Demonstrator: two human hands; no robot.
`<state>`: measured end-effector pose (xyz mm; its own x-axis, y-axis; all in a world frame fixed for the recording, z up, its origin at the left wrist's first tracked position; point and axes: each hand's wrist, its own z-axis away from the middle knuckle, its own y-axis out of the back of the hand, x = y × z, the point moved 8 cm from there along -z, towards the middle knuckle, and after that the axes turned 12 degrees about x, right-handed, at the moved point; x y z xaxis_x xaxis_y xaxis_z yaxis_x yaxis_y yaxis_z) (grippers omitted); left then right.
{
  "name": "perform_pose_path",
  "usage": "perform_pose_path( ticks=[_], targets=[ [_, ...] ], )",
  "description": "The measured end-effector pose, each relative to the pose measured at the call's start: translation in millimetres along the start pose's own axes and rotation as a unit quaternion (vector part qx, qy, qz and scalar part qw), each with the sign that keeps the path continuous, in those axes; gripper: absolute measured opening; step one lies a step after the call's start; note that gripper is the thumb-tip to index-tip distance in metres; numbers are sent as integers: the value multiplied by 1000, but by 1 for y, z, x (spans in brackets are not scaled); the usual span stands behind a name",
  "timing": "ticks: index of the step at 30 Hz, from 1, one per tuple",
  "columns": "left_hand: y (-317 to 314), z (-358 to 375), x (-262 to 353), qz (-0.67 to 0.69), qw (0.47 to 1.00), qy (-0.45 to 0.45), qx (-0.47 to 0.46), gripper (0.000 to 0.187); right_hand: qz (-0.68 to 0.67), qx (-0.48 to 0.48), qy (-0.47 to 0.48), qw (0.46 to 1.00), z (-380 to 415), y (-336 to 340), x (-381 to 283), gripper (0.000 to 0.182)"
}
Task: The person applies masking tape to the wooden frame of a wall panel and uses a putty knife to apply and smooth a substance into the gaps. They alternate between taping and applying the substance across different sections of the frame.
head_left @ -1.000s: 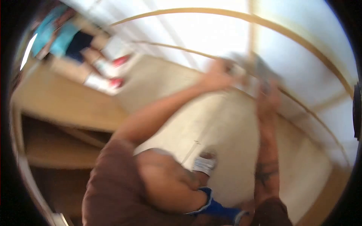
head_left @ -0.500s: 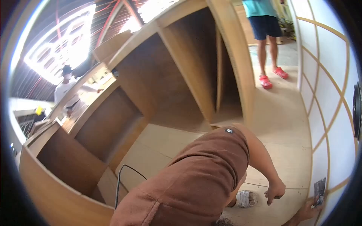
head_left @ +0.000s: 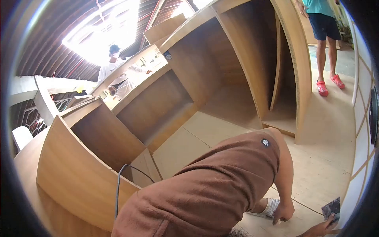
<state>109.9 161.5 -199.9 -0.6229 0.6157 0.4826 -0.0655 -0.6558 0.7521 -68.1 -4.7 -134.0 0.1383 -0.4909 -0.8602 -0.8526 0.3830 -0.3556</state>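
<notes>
My left hand (head_left: 284,212) hangs low over the pale floor boards, fingers curled in and nothing showing between them. Just behind it is a foot in a light strapped sandal (head_left: 270,207). The bare arm comes out of a wide brown sleeve (head_left: 221,166) that fills the lower middle. At the lower right, my right hand (head_left: 328,226) is closed on a flat, dark, shiny metal scraper (head_left: 331,208). Its blade points up, close beside the white wall panel (head_left: 358,173) with tan strips. The handle is hidden in the fingers.
A curved wooden counter with open shelves (head_left: 156,104) stands ahead and left. A black cable (head_left: 117,189) loops over its edge. Behind it is a person in a white shirt (head_left: 112,69). Another person in red clogs (head_left: 323,87) stands at the far right on the boards.
My view has swung left, so the counter and people sit further right. My right hand and the scraper now appear a little apart from the wall panel. My left hand now overlaps the sandal.
</notes>
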Motion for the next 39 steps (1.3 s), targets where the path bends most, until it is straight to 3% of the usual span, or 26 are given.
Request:
perform_pose_path(
  ticks=[4, 6, 8, 11, 13, 16, 26, 36, 39],
  targets=[
    [11, -7, 19, -42, 997, -55, 21, 53, 12, -7, -3, 1000, -9, 10, -15, 17],
    [20, -10, 15, -38, 999, 13, -19, 55, 18, 1, 6, 1000, -10, 8, -45, 17],
    [21, -25, 12, -44, 999, -4, -20, 56, -94, -62, -99, 989, -9, -10, -72, 20],
    [25, -33, 15, -46, 998, -33, -7, 57, 16, -56, -62, 996, -24, 31, -35, 30],
    [28, -36, 17, -45, 998, -47, 7, 57, 41, -60, -86, 994, -27, 47, -16, 30],
    [21, -44, 20, -91, 992, -81, 20, 57, 50, -74, -130, 988, -23, 59, 5, 31],
    [19, -31, 9, -85, 995, -42, -23, 56, 47, -121, -211, 969, -6, 63, 48, 41],
    [10, -34, -1, -60, 997, -25, -38, 58, 33, -157, -239, 958, 5, 74, 72, 55],
    [19, -35, 4, -108, 993, -36, -28, 56, 31, -143, -202, 968, 1, 72, 55, 53]
  ],
)
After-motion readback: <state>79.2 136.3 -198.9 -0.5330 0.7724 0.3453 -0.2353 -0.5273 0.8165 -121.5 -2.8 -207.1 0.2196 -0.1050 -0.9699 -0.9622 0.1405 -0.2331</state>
